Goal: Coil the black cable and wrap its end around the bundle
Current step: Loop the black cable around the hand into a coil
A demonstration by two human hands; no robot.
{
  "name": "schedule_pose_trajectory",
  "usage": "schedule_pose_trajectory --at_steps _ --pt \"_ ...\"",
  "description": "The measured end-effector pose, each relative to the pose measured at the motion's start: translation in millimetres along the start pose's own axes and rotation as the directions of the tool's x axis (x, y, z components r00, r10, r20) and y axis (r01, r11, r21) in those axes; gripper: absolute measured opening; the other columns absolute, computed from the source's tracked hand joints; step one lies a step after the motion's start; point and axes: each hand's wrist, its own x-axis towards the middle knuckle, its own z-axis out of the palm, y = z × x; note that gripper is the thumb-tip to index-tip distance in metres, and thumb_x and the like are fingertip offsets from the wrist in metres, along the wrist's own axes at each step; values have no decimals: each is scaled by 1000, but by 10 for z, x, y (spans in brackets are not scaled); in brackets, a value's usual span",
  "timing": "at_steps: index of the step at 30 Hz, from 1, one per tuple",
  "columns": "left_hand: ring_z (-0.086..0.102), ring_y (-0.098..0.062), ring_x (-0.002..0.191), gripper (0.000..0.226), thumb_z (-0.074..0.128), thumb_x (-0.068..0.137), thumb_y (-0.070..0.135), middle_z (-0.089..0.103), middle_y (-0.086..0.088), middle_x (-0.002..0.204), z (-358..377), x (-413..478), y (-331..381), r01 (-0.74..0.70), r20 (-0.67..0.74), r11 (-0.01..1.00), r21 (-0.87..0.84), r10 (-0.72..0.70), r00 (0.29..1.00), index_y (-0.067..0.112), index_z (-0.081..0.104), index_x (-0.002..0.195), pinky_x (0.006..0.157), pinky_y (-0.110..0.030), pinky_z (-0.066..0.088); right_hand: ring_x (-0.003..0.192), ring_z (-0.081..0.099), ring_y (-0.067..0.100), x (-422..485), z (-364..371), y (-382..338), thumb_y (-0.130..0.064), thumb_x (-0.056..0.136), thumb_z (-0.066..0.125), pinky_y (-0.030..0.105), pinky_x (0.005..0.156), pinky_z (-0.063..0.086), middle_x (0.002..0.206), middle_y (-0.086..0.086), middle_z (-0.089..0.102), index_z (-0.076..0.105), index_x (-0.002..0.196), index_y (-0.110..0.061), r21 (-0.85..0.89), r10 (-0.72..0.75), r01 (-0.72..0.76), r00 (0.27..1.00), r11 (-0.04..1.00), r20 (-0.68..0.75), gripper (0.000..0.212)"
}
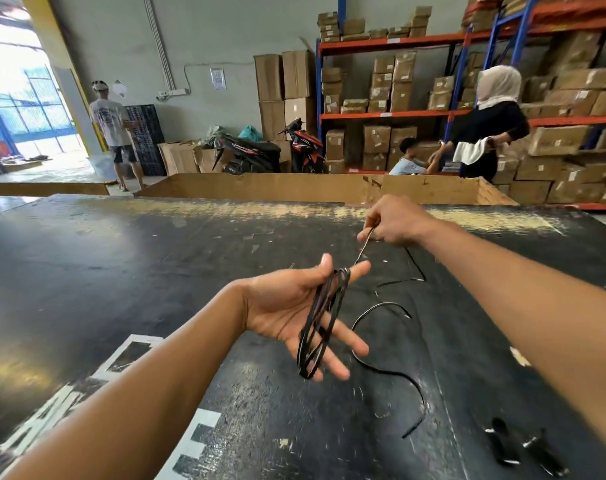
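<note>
My left hand (pixel 287 308) is held palm up over the black table (pixel 121 271), fingers spread and mostly straight. Several loops of the black cable (pixel 320 323) hang around its index finger and little finger, forming a long coil across the palm side. A taut strand runs from the index finger up to my right hand (pixel 397 221), which pinches the cable between thumb and fingers. The loose rest of the cable (pixel 381 308) lies in curves on the table under and right of my left hand.
Another coiled black bundle (pixel 523 448) lies at the table's near right. White tape marks (pixel 190 441) sit at the near left. Beyond the far edge stand large cardboard bins (pixel 294 188), shelves of boxes, parked motorbikes and three people.
</note>
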Motion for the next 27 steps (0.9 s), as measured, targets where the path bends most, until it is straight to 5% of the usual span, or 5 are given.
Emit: schedule_pose_trajectory --at_steps 5,12,19,27 --pt "34 -60 127 54 19 84 78 32 -33 150 -54 74 -102 73 -112 996 51 -67 991 71 20 137 86 -58 52 82 64 22 41 -194 -243 -25 83 76 31 67 48 85 7 73 78 82 -9 -90 -19 12 997 996 -78 16" --pt "53 -56 118 53 23 85 75 54 -33 135 -465 -114 -183 -78 -434 996 -36 55 899 66 24 137 84 -61 54 67 61 19 -194 -346 -545 -25 81 75 36 63 51 70 6 68 74 73 -8 50 -70 74 995 996 -68 19" --pt "65 -53 101 54 19 93 68 54 -40 128 -635 -390 60 -439 -638 890 -119 270 721 38 36 134 76 -60 57 47 53 14 -714 -30 -719 -29 99 55 26 46 48 60 4 55 70 86 -6 414 -96 16 980 910 175 30" --pt "63 -55 104 49 18 95 65 57 -40 124 -545 -442 383 -562 -631 824 -76 397 667 39 48 122 73 -59 58 71 66 15 -1213 815 -760 -18 99 44 32 68 46 75 3 68 62 96 -15 643 -229 -123 870 756 437 18"
